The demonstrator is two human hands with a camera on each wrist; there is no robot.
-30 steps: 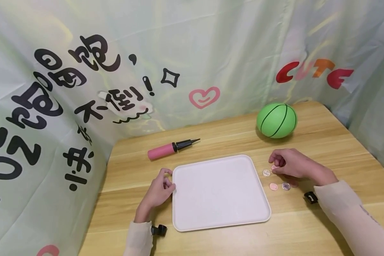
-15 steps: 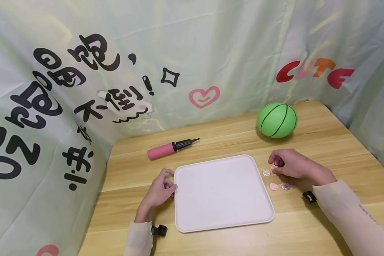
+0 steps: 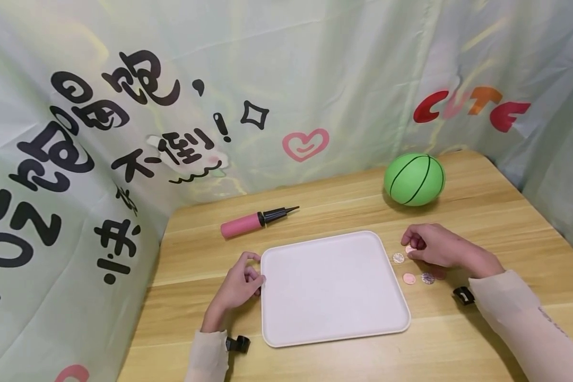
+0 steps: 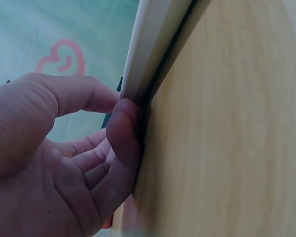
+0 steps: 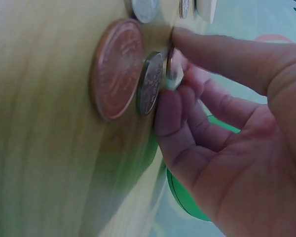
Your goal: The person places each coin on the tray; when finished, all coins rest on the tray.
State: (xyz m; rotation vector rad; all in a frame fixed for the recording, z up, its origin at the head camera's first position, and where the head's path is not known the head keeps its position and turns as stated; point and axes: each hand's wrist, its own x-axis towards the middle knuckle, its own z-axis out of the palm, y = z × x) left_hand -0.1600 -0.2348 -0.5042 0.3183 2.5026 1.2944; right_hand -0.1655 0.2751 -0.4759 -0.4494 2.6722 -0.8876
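Note:
My left hand (image 3: 237, 286) holds the left rim of a white rectangular tray (image 3: 334, 289) that lies on the table. In the left wrist view the thumb and a curled finger meet at the tray's edge (image 4: 150, 47). Beyond the tray's right side, my right hand (image 3: 436, 245) pinches a coin (image 5: 175, 71) between thumb and fingers, low over the table. Close by lie more coins: a silvery one (image 3: 398, 258), a pinkish one (image 3: 409, 278), a darker silvery one (image 3: 427, 278) and a pinkish one partly under the hand. The right wrist view shows a copper coin (image 5: 118, 69) large.
A pink and black hand pump (image 3: 243, 225) lies behind the tray. At the back right sits a green ball (image 3: 414, 179) with black lines. Printed curtains (image 3: 353, 79) hang along the back and sides of the wooden table (image 3: 324, 363).
Between one second and half a second ago the tray slid slightly right, nearer the coins, with my left hand at its rim. My right hand has stayed in place, still pinching the coin.

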